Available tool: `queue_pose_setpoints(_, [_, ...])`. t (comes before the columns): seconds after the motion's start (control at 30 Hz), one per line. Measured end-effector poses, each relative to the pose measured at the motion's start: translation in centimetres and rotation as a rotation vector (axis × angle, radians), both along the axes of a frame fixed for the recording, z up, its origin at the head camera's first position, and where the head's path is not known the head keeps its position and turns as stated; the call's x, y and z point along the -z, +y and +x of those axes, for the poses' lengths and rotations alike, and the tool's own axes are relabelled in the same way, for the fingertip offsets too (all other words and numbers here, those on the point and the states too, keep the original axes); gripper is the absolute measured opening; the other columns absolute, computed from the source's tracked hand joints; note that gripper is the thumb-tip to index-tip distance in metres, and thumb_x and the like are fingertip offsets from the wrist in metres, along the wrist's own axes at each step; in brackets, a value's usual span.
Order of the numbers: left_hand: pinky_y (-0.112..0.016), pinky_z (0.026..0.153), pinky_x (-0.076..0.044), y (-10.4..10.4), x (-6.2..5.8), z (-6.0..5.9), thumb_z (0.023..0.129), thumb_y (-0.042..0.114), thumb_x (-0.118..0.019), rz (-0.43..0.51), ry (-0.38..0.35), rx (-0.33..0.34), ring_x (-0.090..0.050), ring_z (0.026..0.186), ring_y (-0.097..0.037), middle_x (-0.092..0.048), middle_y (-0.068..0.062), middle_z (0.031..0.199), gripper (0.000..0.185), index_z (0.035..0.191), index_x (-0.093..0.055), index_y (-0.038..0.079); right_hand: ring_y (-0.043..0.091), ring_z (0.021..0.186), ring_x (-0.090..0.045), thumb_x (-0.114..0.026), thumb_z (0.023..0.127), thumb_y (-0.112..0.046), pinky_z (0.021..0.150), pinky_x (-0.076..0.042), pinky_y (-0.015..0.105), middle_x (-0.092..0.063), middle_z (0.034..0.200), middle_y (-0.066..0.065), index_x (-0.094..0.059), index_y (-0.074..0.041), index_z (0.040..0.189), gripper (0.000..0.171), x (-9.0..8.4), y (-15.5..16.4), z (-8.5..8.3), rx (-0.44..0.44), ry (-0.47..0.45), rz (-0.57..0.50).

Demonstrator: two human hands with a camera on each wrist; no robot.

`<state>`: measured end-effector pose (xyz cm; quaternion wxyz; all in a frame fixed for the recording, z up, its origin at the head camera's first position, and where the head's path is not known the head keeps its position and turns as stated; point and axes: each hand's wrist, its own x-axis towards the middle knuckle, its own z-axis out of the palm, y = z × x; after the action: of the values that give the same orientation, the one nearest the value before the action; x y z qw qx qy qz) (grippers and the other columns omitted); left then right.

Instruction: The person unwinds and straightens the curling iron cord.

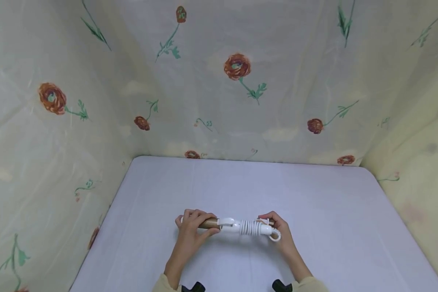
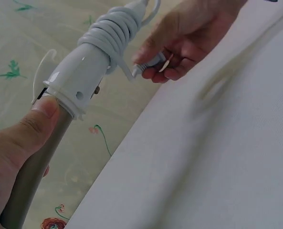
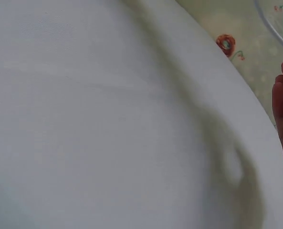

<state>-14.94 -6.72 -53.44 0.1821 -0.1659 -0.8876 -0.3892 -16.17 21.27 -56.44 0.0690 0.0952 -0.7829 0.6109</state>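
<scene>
The curling iron (image 1: pixel 237 225) is held level just above the table (image 1: pixel 332 227), near its front edge. The left hand (image 1: pixel 193 229) grips the bronze barrel (image 1: pixel 209 223) at 9 o'clock; the right hand (image 1: pixel 279 231), at 3 o'clock, pinches the plug (image 2: pixel 151 63) of the white cord (image 1: pixel 251 227) coiled round the handle. A steady barrel grip and gentle tension should keep the coils tidy. Floral fabric (image 1: pixel 237 67) surrounds all 3 sides.

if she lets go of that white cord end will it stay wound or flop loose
Probably springs loose: the white cord looks thin and flexible, and only the right hand pinches its end. The coils look snug, so likely only the last turn slackens. The curling iron itself looks rigid and round, apt to roll.
</scene>
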Motion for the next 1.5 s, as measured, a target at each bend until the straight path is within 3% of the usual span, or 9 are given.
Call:
queue_pose_setpoints(0.13, [-0.055, 0.090, -0.019, 0.1, -0.2, 0.0, 0.069, 0.044, -0.076, -0.008, 0.016, -0.017, -0.044, 0.098, -0.011, -0.063, 0.013, 0.096, 0.036, 0.102, -0.069, 0.030, -0.003, 0.074, -0.055, -0.069, 0.074, 0.013, 0.063, -0.047, 0.020, -0.062, 0.083, -0.010, -0.055, 0.001, 0.085, 0.021, 1.1, -0.7, 0.7, 0.037, 0.049, 0.077])
queue_pose_setpoints(0.3, [-0.055, 0.091, -0.019, 0.2, -0.6, -0.4, 0.070, 0.043, -0.076, -0.021, 0.014, -0.038, -0.044, 0.099, -0.013, -0.063, 0.011, 0.098, 0.036, 0.103, -0.068, 0.030, 0.001, 0.081, -0.056, -0.073, 0.083, -0.021, 0.072, -0.048, 0.020, -0.061, 0.089, -0.006, -0.056, -0.013, 0.096, 0.023, 1.3, -1.7, 1.6, 0.045, -0.206, 0.118])
queue_pose_setpoints(0.37, [-0.055, 0.090, -0.020, 0.2, -0.6, -0.5, 0.070, 0.043, -0.075, -0.025, 0.019, -0.051, -0.044, 0.097, -0.013, -0.064, 0.010, 0.098, 0.036, 0.103, -0.068, 0.030, 0.002, 0.085, -0.059, -0.072, 0.083, -0.031, 0.074, -0.049, 0.020, -0.063, 0.094, -0.004, -0.057, -0.016, 0.104, 0.030, 1.3, -2.1, 2.1, 0.027, -0.244, 0.148])
queue_pose_setpoints(0.47, [-0.054, 0.089, -0.020, 0.2, -0.5, -0.5, 0.070, 0.043, -0.075, -0.029, 0.025, -0.060, -0.044, 0.096, -0.013, -0.064, 0.009, 0.098, 0.036, 0.103, -0.068, 0.029, 0.003, 0.079, -0.060, -0.071, 0.084, -0.033, 0.068, -0.048, 0.020, -0.066, 0.092, -0.002, -0.059, -0.017, 0.102, 0.027, 1.5, -2.5, 3.0, 0.001, -0.203, 0.204])
queue_pose_setpoints(0.63, [-0.055, 0.090, -0.020, 0.3, -0.4, -0.5, 0.071, 0.045, -0.074, -0.039, 0.019, -0.069, -0.044, 0.096, -0.013, -0.064, 0.009, 0.098, 0.036, 0.102, -0.069, 0.028, 0.005, 0.081, -0.062, -0.071, 0.085, -0.020, 0.068, -0.049, 0.021, -0.066, 0.089, -0.001, -0.058, -0.014, 0.091, 0.015, 1.6, -3.0, 4.1, -0.065, -0.122, 0.133])
queue_pose_setpoints(0.8, [-0.056, 0.089, -0.020, 0.5, -0.2, -0.6, 0.070, 0.045, -0.075, -0.048, 0.026, -0.083, -0.044, 0.096, -0.013, -0.064, 0.009, 0.098, 0.037, 0.102, -0.068, 0.029, 0.011, 0.083, -0.067, -0.066, 0.088, -0.015, 0.073, -0.051, 0.022, -0.069, 0.088, 0.005, -0.058, -0.010, 0.102, 0.017, 1.6, -3.3, 4.6, -0.186, -0.038, 0.107])
queue_pose_setpoints(0.97, [-0.057, 0.090, -0.019, 0.6, 0.0, -0.7, 0.070, 0.045, -0.075, -0.050, 0.020, -0.091, -0.044, 0.096, -0.013, -0.064, 0.009, 0.097, 0.036, 0.101, -0.069, 0.029, 0.011, 0.080, -0.067, -0.058, 0.094, -0.013, 0.073, -0.053, 0.023, -0.071, 0.090, 0.007, -0.057, -0.006, 0.116, 0.024, 1.1, -3.4, 4.8, -0.325, 0.047, 0.190])
queue_pose_setpoints(1.17, [-0.058, 0.091, -0.018, 0.7, 0.0, -1.2, 0.072, 0.046, -0.073, -0.051, -0.024, -0.099, -0.044, 0.097, -0.014, -0.064, 0.008, 0.098, 0.037, 0.102, -0.070, 0.026, 0.010, 0.094, -0.066, -0.060, 0.092, -0.010, 0.083, -0.052, 0.025, -0.071, 0.099, 0.001, -0.061, -0.011, 0.107, 0.014, 0.4, -4.0, 4.8, -0.273, 0.156, 0.289])
queue_pose_setpoints(1.5, [-0.055, 0.090, -0.021, 1.0, 1.1, -0.7, 0.067, 0.047, -0.076, -0.049, -0.042, -0.137, -0.045, 0.096, -0.013, -0.065, 0.010, 0.096, 0.036, 0.098, -0.070, 0.030, 0.013, 0.090, -0.065, -0.058, 0.088, 0.006, 0.081, -0.052, 0.025, -0.067, 0.097, 0.000, -0.048, -0.003, 0.125, 0.039, -0.7, -5.7, 6.1, -0.211, 0.187, 0.267])
